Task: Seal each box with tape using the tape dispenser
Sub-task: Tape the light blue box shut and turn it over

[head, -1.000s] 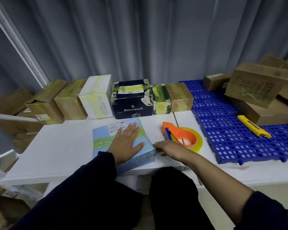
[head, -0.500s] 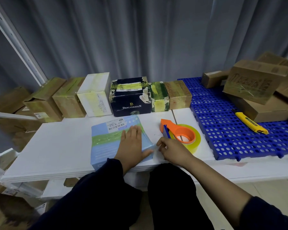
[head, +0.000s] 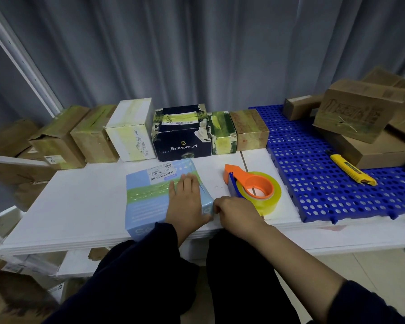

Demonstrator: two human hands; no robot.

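Observation:
A light blue box [head: 147, 202] with a barcode label and a strip of tape across its top lies near the front edge of the white table [head: 80, 206]. My left hand [head: 187, 202] rests flat on the right part of its top. My right hand [head: 236, 213] is against the box's right side by the near corner, with its fingers bent; I cannot see whether they hold anything. Just behind that hand, the orange tape dispenser [head: 255, 190] with its yellowish roll lies flat on the table, and neither hand touches it.
A row of taped boxes stands along the back, among them a dark blue box [head: 182, 139] and a white box [head: 131, 132]. At the right, a blue perforated mat [head: 313, 183] carries brown cartons [head: 360, 113] and a yellow utility knife [head: 352, 169].
My left hand has slid a little toward the box's right edge. My right hand's fingers have bent in closer against the box's near right corner. The dispenser has not moved.

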